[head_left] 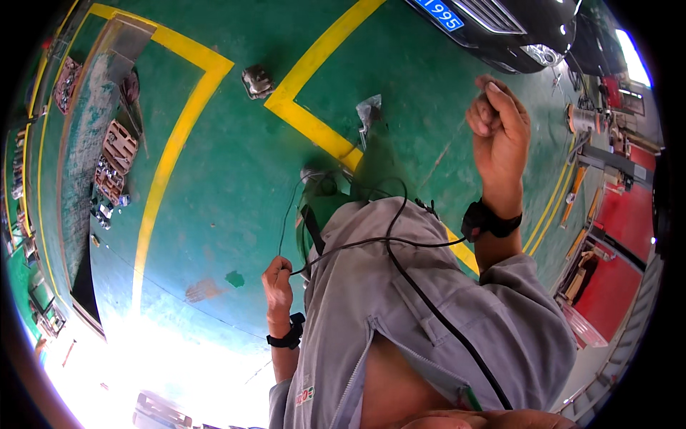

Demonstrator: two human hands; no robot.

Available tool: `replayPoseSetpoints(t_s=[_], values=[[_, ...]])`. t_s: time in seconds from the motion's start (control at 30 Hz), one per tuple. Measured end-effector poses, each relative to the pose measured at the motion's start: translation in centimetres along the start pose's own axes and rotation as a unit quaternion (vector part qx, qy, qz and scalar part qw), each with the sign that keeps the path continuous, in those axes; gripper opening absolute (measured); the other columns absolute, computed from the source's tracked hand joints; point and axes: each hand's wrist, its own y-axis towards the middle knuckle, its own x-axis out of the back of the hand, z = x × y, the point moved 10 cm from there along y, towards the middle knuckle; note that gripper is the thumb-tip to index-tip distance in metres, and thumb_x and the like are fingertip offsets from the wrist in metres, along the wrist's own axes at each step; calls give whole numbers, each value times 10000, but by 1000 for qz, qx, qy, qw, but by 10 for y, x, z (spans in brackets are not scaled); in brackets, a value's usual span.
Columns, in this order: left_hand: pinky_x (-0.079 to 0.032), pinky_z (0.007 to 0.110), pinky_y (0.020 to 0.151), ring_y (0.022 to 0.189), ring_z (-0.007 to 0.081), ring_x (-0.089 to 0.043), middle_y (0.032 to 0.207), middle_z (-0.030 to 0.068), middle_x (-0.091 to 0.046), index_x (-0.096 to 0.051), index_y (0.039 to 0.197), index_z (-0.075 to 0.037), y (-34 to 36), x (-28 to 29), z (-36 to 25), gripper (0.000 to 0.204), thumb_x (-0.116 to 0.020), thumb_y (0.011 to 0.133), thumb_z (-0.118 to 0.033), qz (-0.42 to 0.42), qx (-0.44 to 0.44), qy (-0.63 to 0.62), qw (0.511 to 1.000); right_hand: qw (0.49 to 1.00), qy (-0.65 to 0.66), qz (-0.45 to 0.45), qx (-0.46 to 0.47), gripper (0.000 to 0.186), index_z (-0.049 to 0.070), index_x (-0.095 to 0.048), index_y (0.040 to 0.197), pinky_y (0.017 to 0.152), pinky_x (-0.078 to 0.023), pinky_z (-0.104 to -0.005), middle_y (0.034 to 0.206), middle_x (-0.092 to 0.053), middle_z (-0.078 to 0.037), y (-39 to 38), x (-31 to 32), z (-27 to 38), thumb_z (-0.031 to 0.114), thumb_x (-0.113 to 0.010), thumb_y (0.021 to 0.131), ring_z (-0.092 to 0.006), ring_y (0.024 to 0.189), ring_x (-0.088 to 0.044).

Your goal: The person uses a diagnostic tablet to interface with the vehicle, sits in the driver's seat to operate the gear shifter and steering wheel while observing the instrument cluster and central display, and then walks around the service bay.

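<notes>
Black, thin, smooth cable [350, 244] runs in a loose bend near centre, across grey zip-front jacket [457, 286], from left fist to black strapped wrist device [477, 220] at 3 o'clock. Floor [214, 171] glossy green paint, broad yellow stripes [174, 154]; glare at 7. Workshop: black car front [511, 44] at 1–2, brown moulded tool case [120, 149] at 9–10, crumpled clear plastic bag [369, 109] at 12. Left hand [277, 286], 7–8 o'clock, low, fingers closed on cable. Right hand [500, 132], 2 o'clock, raised, fingers half-curled; can't tell if anything small is pinched.
</notes>
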Motion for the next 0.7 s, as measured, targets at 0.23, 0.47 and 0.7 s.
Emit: replayPoseSetpoints(t_s=[0.23, 0.47, 0.7], values=[[-333, 312, 551, 613, 136, -387, 646, 84, -418, -509, 760, 11, 15, -30, -15, 143, -438, 788, -109, -8, -42, -40, 998, 999, -15, 26, 15, 197, -81, -659, 1027, 494, -296, -220, 675, -561, -30, 14, 12, 19, 81, -601, 930, -64, 529, -417], [-341, 313, 554, 604, 153, -388, 645, 91, -428, -518, 761, 14, 16, -32, -10, 147, -440, 784, -108, -39, -61, -43, 996, 999, -10, 32, 35, 199, -81, -656, 1039, 500, -291, -221, 658, -543, -25, 18, 6, 17, 78, -591, 939, -66, 525, -407], [-323, 315, 547, 598, 148, -375, 639, 78, -412, -516, 755, 10, 27, -27, -22, 137, -438, 773, -101, -56, -75, -38, 995, 998, 7, 42, 50, 213, -81, -642, 1050, 503, -295, -220, 636, -522, -16, 21, 22, 23, 99, -580, 954, -65, 522, -396]])
